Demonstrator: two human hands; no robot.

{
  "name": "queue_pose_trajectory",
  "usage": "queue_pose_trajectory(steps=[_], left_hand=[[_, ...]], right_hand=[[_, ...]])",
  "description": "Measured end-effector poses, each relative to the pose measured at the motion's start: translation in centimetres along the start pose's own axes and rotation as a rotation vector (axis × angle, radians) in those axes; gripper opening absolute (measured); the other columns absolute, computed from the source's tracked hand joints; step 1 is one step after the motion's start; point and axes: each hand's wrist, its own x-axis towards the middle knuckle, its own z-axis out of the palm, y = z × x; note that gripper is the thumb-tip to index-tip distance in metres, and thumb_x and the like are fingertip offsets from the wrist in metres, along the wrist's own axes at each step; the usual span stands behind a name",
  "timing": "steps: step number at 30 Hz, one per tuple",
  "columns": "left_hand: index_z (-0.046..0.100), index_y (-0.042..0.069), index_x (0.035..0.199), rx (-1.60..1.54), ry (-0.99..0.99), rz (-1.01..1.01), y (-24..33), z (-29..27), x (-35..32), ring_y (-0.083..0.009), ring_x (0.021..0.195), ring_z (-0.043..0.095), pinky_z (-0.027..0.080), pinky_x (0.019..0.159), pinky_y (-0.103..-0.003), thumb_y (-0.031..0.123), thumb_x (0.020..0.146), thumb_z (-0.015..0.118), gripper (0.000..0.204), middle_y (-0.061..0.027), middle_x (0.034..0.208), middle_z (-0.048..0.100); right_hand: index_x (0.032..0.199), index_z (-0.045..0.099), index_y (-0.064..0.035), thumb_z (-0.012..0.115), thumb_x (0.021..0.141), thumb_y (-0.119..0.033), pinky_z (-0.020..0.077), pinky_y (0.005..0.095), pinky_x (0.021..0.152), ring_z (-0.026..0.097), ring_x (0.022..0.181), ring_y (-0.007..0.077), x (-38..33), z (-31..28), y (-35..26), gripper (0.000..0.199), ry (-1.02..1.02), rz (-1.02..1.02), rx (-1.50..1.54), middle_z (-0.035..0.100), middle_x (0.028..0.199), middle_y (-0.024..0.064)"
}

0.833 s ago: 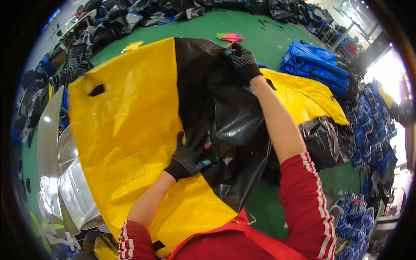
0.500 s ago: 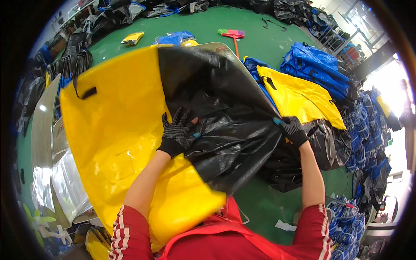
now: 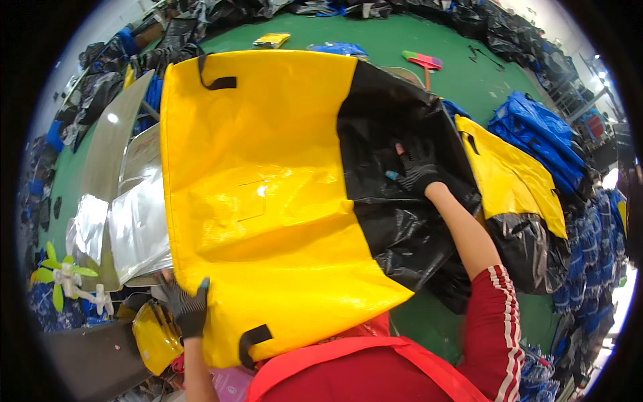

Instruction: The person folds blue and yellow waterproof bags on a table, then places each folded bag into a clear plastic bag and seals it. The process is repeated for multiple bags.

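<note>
A large yellow-and-black tarpaulin bag (image 3: pixel 268 161) lies spread before me, its yellow part at left and its black part at right. Short black straps hang at its upper left and lower edge. My right hand (image 3: pixel 416 166), in a dark knit glove with a blue-wrapped thumb tip, presses on the black part with its fingers spread. At the lower left edge, my left hand (image 3: pixel 184 307), gloved alike, has its thumb over the yellow sheet and its fingers at the edge, partly hidden.
Another yellow-and-black bag (image 3: pixel 512 167) and a folded blue bag pile (image 3: pixel 539 134) lie at right. Beneath the spread bag's left side are clear plastic sheets (image 3: pixel 140 221). A small green-bladed fan (image 3: pixel 65 275) stands at lower left. A red-handled broom (image 3: pixel 423 61) lies on the green floor beyond.
The bag's yellow part has been spread flatter, and its lower strap now shows. My left hand has moved from the middle to the lower left edge; my right has let go of the right edge.
</note>
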Motion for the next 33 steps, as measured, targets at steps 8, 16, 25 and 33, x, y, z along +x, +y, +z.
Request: queue_pose_trajectory(steps=[8,16,25,33], left_hand=[[0.057,-0.004,0.119,0.852,0.004,-0.230,-6.6,-16.1,-4.0,-0.0340,0.098,0.061,0.049,0.086,-0.040,0.027,0.084,0.074,0.050,-0.0210,0.110,0.065],[0.046,0.002,0.136,0.611,-0.718,0.541,3.6,9.9,-1.3,-0.0289,0.116,0.056,0.046,0.097,-0.041,0.035,0.081,0.073,0.070,-0.0184,0.129,0.058],[0.070,0.014,0.108,0.274,-2.127,0.436,0.1,27.2,-10.0,-0.0345,0.121,0.054,0.040,0.102,-0.046,0.033,0.079,0.066,0.035,-0.0148,0.127,0.061],[0.046,0.022,0.142,1.143,-0.842,1.291,3.9,28.2,11.3,-0.0422,0.143,0.021,0.005,0.112,-0.067,0.070,0.079,0.054,0.079,-0.0118,0.153,0.033]], right_hand=[[0.143,0.039,-0.0046,0.056,0.086,-0.052,0.0366,0.0416,0.108,0.048,0.126,0.0384,0.4,-3.1,4.5,0.076,-0.061,-0.115,0.329,0.048,0.137,0.0254],[0.142,0.040,-0.0044,0.056,0.086,-0.052,0.0308,0.0443,0.111,0.036,0.135,0.0374,2.2,-0.3,2.3,0.075,-0.210,-0.048,0.532,0.044,0.140,0.0243],[0.137,0.047,-0.0062,0.058,0.082,-0.052,0.0430,0.0505,0.098,0.056,0.114,0.0427,9.0,-0.3,0.7,0.073,0.105,0.402,0.387,0.051,0.133,0.0263],[0.123,0.061,-0.0080,0.068,0.081,-0.027,0.0489,0.0462,0.087,0.062,0.097,0.0364,6.9,-9.0,1.0,0.047,0.633,-0.215,0.268,0.065,0.106,0.0175]])
